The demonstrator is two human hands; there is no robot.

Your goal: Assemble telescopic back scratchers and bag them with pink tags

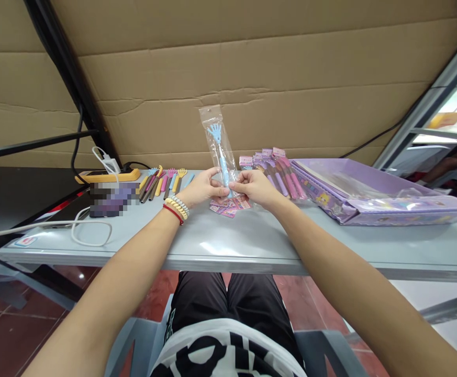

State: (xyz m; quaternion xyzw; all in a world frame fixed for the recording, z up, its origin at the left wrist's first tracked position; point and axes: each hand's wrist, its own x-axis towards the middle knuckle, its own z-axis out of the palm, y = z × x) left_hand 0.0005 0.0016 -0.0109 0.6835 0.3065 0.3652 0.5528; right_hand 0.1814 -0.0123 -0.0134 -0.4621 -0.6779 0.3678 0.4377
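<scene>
Upright between my hands is a light blue hand-shaped back scratcher (223, 154) inside a clear plastic bag (211, 111). My left hand (202, 189) pinches the bag's lower left side, near the handle's bottom. On the other side my right hand (256, 187) is closed on the bag's lower right edge. Below them several small pink and purple printed cards (228, 208) lie on the table. Loose colourful back scratchers (165, 183) lie to the left. Just right of my right hand are several bagged pink and purple ones (289, 178) with printed card tops.
A purple box (397, 214) holding clear plastic bags stands at the right. At the left are a yellow device (110, 176), a white cable (95, 244) and a phone-like item (112, 201), partly blurred. Cardboard (252, 68) forms the back wall. The grey table's (232, 248) front edge is near my lap.
</scene>
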